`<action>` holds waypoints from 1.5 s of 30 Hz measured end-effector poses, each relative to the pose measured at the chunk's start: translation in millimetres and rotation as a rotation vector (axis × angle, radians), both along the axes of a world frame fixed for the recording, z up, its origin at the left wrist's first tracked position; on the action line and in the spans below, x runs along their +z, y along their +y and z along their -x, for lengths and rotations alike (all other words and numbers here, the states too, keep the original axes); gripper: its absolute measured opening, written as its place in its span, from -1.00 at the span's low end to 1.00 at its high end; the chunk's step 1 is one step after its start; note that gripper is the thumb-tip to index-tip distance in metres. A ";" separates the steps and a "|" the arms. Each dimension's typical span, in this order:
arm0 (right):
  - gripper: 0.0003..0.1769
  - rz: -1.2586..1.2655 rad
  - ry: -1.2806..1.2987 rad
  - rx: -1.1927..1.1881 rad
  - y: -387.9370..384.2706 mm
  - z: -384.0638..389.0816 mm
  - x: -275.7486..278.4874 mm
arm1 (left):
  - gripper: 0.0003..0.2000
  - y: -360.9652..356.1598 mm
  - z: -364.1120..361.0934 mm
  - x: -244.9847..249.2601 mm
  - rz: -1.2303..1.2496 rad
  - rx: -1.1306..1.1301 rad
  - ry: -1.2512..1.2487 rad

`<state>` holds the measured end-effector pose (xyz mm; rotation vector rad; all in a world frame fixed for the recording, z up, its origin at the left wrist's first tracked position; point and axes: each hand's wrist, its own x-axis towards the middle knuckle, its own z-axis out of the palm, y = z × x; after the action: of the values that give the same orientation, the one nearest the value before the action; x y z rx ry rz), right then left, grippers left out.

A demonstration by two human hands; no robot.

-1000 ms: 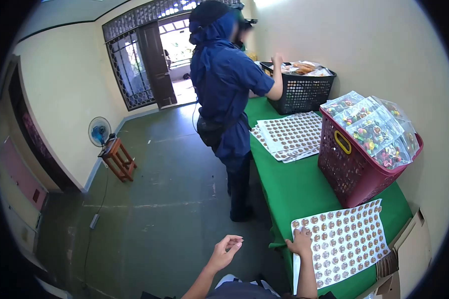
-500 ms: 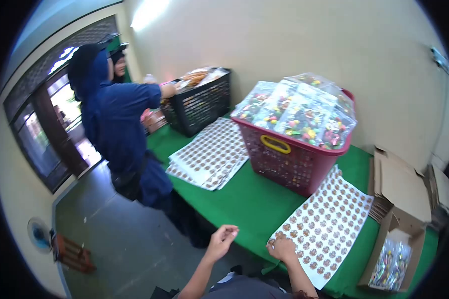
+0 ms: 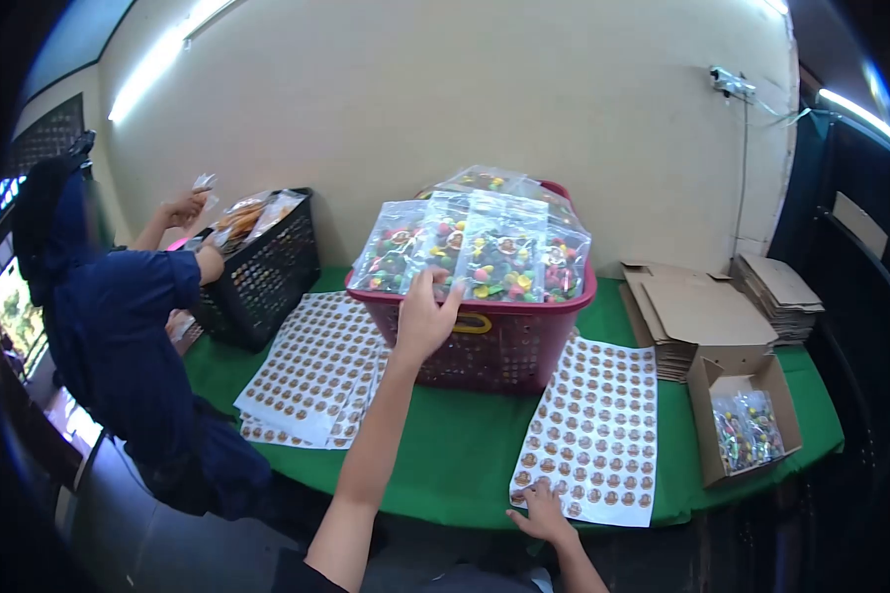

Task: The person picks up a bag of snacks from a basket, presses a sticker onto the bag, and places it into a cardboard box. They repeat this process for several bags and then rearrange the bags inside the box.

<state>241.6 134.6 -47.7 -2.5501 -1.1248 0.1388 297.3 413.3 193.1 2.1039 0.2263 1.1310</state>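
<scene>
My left hand [image 3: 427,314] reaches over the front rim of the maroon plastic basket [image 3: 504,348], its fingers apart and against the clear bags of colourful candy [image 3: 504,252] heaped there. Whether the fingertips grip a bag is hard to see, but none is lifted. Spread on the near edge of a white sheet of round brown stickers [image 3: 603,425], my right hand [image 3: 542,514] has its fingers apart. That sheet lies on the green-covered table, to the right of the basket.
More sticker sheets [image 3: 307,361] lie to the left. A co-worker [image 3: 119,336] handles packets at a black crate [image 3: 267,277]. Folded cardboard [image 3: 702,311] is stacked at the right, behind an open carton [image 3: 717,435] with small candy bags inside. A wall stands behind the table.
My left hand has gone from above the table's front edge up to the bags in the basket. My right hand remains at the sheet, its fingers now spread. The view has swung right.
</scene>
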 end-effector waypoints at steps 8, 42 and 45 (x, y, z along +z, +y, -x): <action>-0.63 -0.398 0.036 -0.033 -19.0 20.8 20.4 | -0.34 24.1 -54.5 0.1 -0.207 0.169 0.288; -0.41 -1.713 1.131 -0.576 -402.0 185.1 40.3 | -0.73 -447.3 171.6 -205.2 0.825 -1.476 1.063; -0.20 -1.194 0.970 -0.616 -415.2 193.4 54.5 | -0.55 -477.8 159.9 -196.0 0.618 -1.629 1.067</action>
<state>48.2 -280.5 6.8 -1.3032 0.0598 0.3511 137.4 -64.5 -2.9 1.3315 -0.5314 -0.9146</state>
